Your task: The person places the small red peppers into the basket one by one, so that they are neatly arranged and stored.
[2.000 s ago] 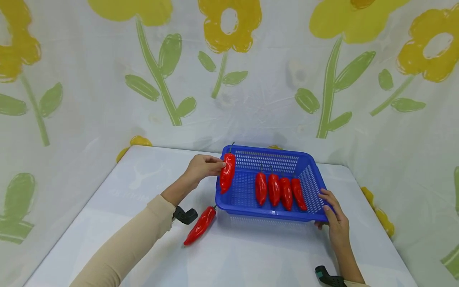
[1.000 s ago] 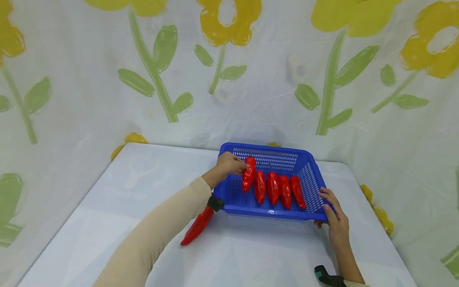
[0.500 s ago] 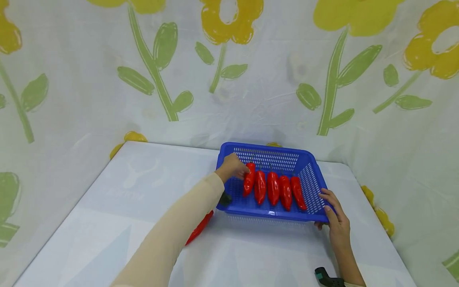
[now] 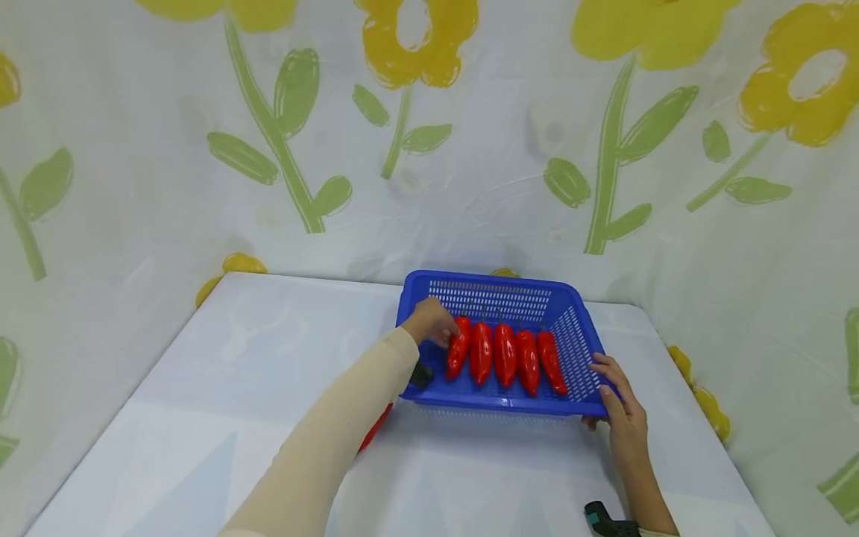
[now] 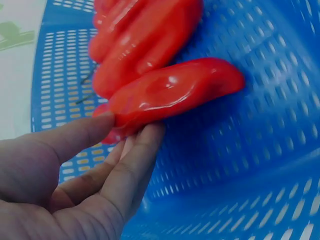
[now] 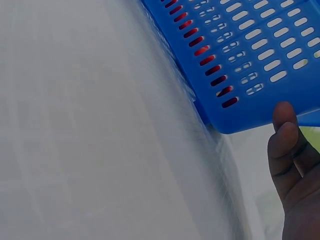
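Note:
Inside the blue plastic basket, my left hand pinches a red chili pepper near its stem end. The left wrist view shows thumb and fingers on opposite sides of this pepper, which lies against its neighbour. Several more red peppers lie in a row to its right, stems toward the back wall. At the basket's front right corner my right hand grips the rim, with some fingers below it. One more red pepper lies on the table outside, mostly hidden by my left sleeve.
The basket stands toward the back of a white table, close to a flower-printed curtain. Dark wrist devices sit on both wrists; the right one is near the table's front.
My left hand has carried the red pepper over the basket's left rim, then lowered it beside the other peppers. My right hand has kept its grip on the corner.

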The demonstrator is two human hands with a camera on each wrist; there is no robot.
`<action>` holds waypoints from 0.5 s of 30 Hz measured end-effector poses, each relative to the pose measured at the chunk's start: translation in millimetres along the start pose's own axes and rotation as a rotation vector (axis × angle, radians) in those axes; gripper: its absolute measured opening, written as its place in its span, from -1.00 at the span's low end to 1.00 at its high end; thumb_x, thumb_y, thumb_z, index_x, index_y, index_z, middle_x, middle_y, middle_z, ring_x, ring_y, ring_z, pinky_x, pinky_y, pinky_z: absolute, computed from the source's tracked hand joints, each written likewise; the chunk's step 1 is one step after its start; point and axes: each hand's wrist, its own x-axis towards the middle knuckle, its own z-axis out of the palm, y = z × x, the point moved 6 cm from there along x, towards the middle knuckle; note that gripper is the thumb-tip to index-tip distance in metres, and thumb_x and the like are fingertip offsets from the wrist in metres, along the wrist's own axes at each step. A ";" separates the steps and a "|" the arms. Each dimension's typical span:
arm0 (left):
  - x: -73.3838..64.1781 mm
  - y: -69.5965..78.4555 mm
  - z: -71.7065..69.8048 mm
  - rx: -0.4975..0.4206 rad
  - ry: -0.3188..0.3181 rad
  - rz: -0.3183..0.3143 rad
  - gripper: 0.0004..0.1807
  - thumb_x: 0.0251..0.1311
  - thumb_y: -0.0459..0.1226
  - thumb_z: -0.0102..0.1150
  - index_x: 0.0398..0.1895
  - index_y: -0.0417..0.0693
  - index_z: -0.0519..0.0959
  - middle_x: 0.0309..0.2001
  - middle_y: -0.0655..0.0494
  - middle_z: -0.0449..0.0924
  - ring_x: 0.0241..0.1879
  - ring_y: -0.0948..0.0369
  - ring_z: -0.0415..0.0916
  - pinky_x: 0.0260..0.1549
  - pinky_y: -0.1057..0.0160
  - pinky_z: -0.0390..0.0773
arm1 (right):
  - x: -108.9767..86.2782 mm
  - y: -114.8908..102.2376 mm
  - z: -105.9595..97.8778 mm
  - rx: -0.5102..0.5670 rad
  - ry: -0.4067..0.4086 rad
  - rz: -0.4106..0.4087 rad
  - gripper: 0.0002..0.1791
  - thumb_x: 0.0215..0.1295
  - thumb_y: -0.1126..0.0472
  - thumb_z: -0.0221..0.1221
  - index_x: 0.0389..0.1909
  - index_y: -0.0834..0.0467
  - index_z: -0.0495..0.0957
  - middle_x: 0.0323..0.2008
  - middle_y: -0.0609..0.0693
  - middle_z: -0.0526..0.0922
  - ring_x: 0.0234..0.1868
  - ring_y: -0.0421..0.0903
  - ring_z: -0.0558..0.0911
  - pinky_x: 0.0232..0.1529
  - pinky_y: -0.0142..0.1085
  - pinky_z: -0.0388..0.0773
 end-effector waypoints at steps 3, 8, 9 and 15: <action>4.2 -3.8 3.8 0.034 -0.019 0.016 -0.62 0.13 -0.54 0.34 0.01 -0.46 0.48 -0.29 -0.25 0.60 -0.23 -0.09 0.69 -0.21 0.07 0.71 | -2.0 -0.7 -1.6 -0.011 0.001 0.007 -0.57 0.62 0.15 -0.13 0.38 0.16 0.39 0.45 -0.11 0.26 -0.38 -0.11 0.58 -0.53 -0.33 0.63; -2.8 -3.3 -0.1 0.085 -0.008 0.086 -0.69 0.13 -0.51 0.33 -0.08 -0.49 0.52 -0.20 -0.30 0.65 -0.17 -0.11 0.70 -0.13 0.04 0.69 | -0.5 -2.1 -3.4 -0.027 0.014 0.006 -0.57 0.61 0.12 -0.12 0.37 0.12 0.41 0.44 -0.15 0.27 -0.37 -0.11 0.59 -0.53 -0.32 0.63; -5.4 -2.2 -2.7 0.092 -0.001 0.098 -0.68 0.14 -0.49 0.32 -0.06 -0.49 0.52 -0.17 -0.31 0.65 -0.14 -0.12 0.69 -0.10 0.04 0.68 | 0.5 -1.6 -2.7 -0.032 0.014 0.001 -0.57 0.61 0.13 -0.11 0.37 0.12 0.41 0.45 -0.14 0.27 -0.36 -0.12 0.59 -0.53 -0.32 0.64; -13.1 4.4 -10.0 0.198 0.053 0.180 -0.62 0.14 -0.41 0.33 -0.01 -0.45 0.52 -0.21 -0.23 0.64 -0.13 -0.09 0.68 -0.09 0.07 0.68 | -0.2 3.7 1.5 -0.028 0.032 -0.001 -0.57 0.61 0.13 -0.12 0.37 0.12 0.42 0.45 -0.14 0.27 -0.32 -0.15 0.58 -0.54 -0.33 0.63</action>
